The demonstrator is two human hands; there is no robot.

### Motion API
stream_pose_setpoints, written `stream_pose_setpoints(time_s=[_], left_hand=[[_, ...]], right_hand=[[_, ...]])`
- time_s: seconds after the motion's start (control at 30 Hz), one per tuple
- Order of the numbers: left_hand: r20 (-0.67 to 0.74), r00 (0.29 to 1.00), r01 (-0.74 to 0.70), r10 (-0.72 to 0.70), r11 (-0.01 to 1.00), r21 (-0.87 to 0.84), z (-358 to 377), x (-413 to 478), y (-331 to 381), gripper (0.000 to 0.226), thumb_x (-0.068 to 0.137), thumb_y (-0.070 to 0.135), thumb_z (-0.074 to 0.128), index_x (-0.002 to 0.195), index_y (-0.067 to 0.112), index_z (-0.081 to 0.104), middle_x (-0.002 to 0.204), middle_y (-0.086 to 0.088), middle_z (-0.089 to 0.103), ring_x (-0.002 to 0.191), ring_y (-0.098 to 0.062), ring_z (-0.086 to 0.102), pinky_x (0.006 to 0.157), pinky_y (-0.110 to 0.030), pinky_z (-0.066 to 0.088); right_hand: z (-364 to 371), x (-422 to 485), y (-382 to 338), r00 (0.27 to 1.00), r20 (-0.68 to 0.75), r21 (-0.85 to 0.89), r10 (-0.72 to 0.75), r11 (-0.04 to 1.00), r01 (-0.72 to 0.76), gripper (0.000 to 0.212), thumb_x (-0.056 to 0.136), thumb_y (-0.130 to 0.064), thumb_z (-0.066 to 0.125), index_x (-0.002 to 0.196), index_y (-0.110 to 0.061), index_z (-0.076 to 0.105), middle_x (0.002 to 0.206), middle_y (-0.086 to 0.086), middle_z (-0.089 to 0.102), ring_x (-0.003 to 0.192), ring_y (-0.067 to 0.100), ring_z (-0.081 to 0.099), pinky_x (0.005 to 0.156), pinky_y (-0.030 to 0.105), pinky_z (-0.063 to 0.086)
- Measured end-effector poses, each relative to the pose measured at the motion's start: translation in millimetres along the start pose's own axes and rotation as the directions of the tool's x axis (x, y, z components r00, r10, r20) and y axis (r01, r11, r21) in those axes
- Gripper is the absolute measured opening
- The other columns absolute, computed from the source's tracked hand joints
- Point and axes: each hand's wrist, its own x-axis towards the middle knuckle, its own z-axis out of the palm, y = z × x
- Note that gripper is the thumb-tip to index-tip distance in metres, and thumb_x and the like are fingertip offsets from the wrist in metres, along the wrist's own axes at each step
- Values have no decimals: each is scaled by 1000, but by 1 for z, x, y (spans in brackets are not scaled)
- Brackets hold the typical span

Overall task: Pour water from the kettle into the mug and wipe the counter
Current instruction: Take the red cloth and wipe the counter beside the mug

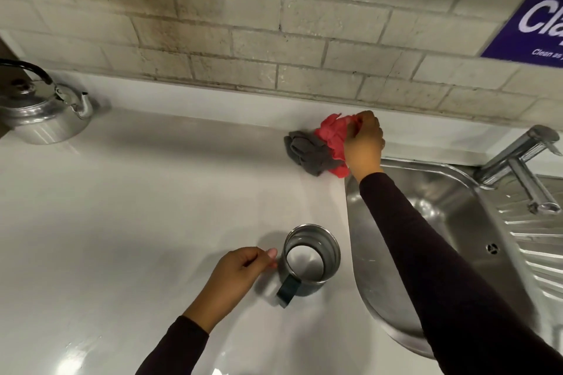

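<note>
While your right hand (364, 143) is pinching the red cloth (332, 143) (bunched with a grey one (307, 152)) at the back of the counter (152, 192) by the sink (441, 222), your left hand (240, 272) rests loosely curled, holding nothing — fingertips just beside the steel mug (312, 256). Kettle (42, 113) sits far left — well apart from the mug.
</note>
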Motion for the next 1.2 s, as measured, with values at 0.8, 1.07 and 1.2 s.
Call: stream_pose_setpoints(time_s=[0.8, 1.07, 1.2], left_hand=[[339, 941, 95, 24, 939, -330, 36, -16, -21, 48, 89, 46, 45, 46, 25, 43, 64, 2, 66, 74, -9, 64, 94, -40, 52], [235, 963, -55, 132, 950, -308, 4, -10, -2, 47, 81, 58, 46, 48, 24, 42, 64, 1, 61, 71, -10, 59, 78, -19, 53], [167, 978, -65, 123, 946, -319, -12, -12, 1, 52, 87, 56, 48, 46, 24, 43, 64, 0, 60, 72, -8, 62, 75, -20, 54]], right_hand=[[-87, -240, 48, 901, 256, 470, 351, 769, -433, 32, 86, 5, 55, 82, -24, 42, 88, 4, 57, 67, 17, 56, 52, 10, 44], [-72, -261, 42, 974, 208, -2, 94, 995, -96, 48, 76, -42, 59, 120, -27, 49, 128, 0, 48, 120, 17, 43, 99, 31, 35], [-53, -263, 39, 933, 358, -253, -41, 957, 139, 53, 85, -30, 59, 133, -12, 47, 149, 12, 37, 139, 29, 30, 115, 45, 17]])
